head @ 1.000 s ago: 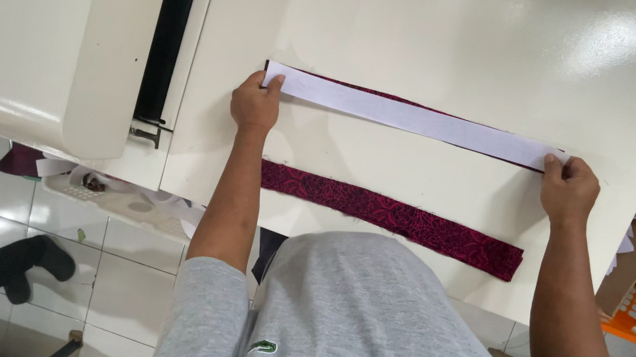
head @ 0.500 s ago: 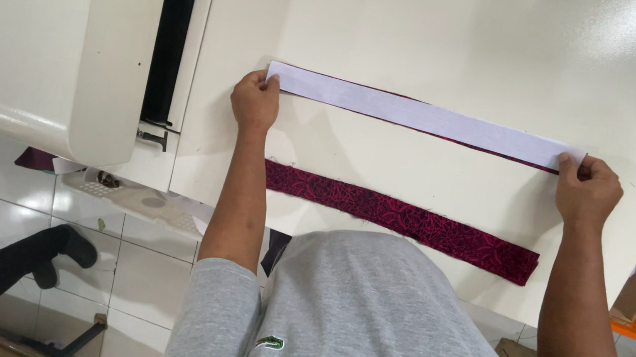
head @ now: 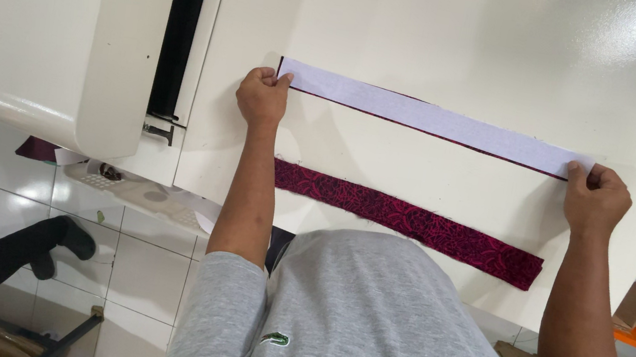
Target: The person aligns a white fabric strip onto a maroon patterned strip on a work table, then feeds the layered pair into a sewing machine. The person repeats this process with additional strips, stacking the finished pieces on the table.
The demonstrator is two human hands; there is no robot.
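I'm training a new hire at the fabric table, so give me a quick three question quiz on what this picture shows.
1. True or false: the white strip lies on top of a dark red strip whose edge peeks out.
2. Which hand holds the white strip's end nearest the cream machine? A left hand, B right hand.
3. Fill in: the patterned red strip lies between the white strip and the person's ____.

Key: 1 true; 2 A; 3 body (grey shirt).
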